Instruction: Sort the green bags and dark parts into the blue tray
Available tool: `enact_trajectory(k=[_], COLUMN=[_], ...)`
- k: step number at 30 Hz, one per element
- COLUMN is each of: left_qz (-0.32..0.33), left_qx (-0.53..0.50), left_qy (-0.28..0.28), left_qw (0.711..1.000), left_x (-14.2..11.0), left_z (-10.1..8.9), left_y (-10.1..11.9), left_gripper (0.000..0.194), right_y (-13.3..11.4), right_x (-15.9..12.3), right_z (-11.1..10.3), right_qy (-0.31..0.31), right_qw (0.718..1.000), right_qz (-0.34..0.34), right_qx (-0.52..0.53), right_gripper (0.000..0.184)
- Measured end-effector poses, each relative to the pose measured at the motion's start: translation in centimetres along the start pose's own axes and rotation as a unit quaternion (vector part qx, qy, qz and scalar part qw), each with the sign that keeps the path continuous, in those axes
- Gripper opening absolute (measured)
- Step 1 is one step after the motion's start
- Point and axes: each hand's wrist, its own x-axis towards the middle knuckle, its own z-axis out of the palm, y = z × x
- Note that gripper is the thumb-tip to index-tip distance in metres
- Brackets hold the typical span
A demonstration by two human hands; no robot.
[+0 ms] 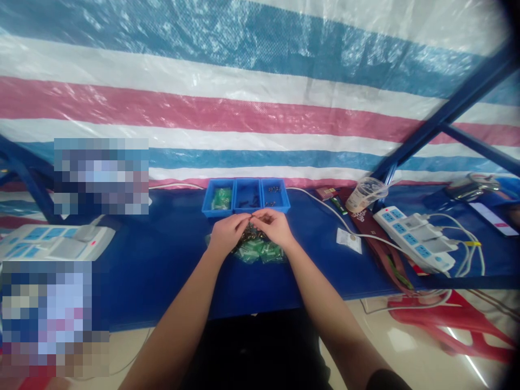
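My left hand [231, 234] and my right hand [275, 226] meet at the fingertips over the middle of the blue table. Both are closed in a pinch, and whatever sits between the fingers is too small to make out. Under them lies a heap of small metal parts [251, 234], partly covered by my hands. Green-and-clear plastic packets [260, 251] lie on the near side of the heap. Just beyond my fingers stands a blue three-part tray [218, 213]. Its left compartment has green packets [221, 198], the middle one dark pieces [248, 202], the right one small metal pieces [273, 190].
A white power strip [412, 238] with plugs and cables lies on the right, near a plastic cup [363, 196] and a small white packet [348, 240]. Another power strip [95, 244] is at the left. A striped sheet [244, 124] hangs behind. A red stool [450, 322] stands below right.
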Motion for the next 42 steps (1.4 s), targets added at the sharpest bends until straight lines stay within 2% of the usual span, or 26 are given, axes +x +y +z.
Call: enact_trajectory(k=[6,13,17,25,35,38,40,42], left_qz=[-0.012,-0.007,-0.013,-0.079,-0.067,-0.071,-0.075,-0.079], left_qx=[0.013,0.005,0.003,-0.003,-0.021,-0.022,-0.021,-0.016], left_qy=[-0.02,-0.024,-0.032,-0.015,-0.001,-0.005,-0.007,-0.01], left_qw=[1.0,1.0,0.999,0.997,0.998,0.997,0.997,0.997], left_x=[0.0,-0.2,-0.1,0.0,0.1,0.2,0.2,0.3], left_z=[-0.1,0.5,0.5,-0.3,-0.5,-0.5,-0.5,-0.5], left_y=[0.1,-0.3,0.0,1.1,1.0,1.0,1.0,1.0], left_gripper=[0.026,0.026,0.027,0.023,0.024,0.025,0.026,0.026], right_y=[-0.1,-0.3,0.0,0.1,-0.1,0.1,0.2,0.3], right_x=[-0.1,-0.2,-0.1,0.0,0.0,0.4,0.7,1.0], right_z=[0.1,-0.1,-0.2,-0.3,-0.3,-1.0,-2.0,-3.2], right_qy=[0.008,0.014,0.011,0.013,-0.024,0.025,0.113,0.197], right_qw=[1.0,0.993,0.991,0.994,0.998,0.996,0.985,0.96], right_qz=[0.002,-0.083,-0.099,-0.06,-0.012,-0.006,-0.008,-0.003], right_qx=[0.003,-0.078,-0.09,-0.089,-0.064,-0.082,-0.131,-0.196], right_gripper=[0.033,0.027,0.027,0.029,0.03,0.034,0.037,0.038])
